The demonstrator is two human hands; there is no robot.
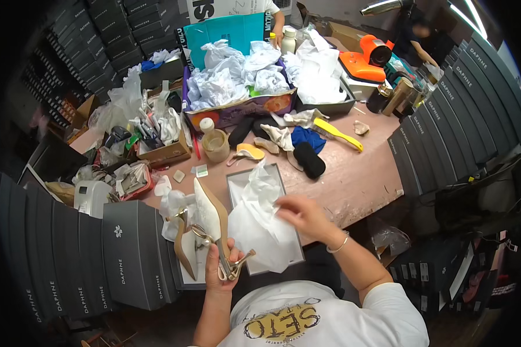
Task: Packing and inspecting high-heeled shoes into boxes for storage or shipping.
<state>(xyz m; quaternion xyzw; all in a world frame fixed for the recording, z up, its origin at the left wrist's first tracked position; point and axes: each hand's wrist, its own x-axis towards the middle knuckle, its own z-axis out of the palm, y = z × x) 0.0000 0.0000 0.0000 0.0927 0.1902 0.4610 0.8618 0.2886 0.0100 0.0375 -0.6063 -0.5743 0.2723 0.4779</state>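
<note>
Pointing away from the person and slightly to the left, a white pointed shoe (212,215) is held upright above the near edge of the worktop (344,199), just left of an open box. Its long axis runs from the toe, at the far end, back to the heel, and its tan sole edge is turned to the right. The heel end, with gold straps, is clasped in the left hand (223,267), whose fingers are closed around it. A second shoe (185,253) is seen just to the left, its long axis nearly parallel but its tapered end directed toward the person; whether it is also held cannot be told.

The right hand (300,217) is kept well apart from the left, with fingers half bent and the thumb parted from them. It is poised at the right edge of white tissue paper (255,222); whether the paper is touched cannot be told. The tissue is spread in the grey box (289,254). Beyond it, a black brush (309,160) and a yellow-handled brush (344,137) are laid on the worktop.
</note>
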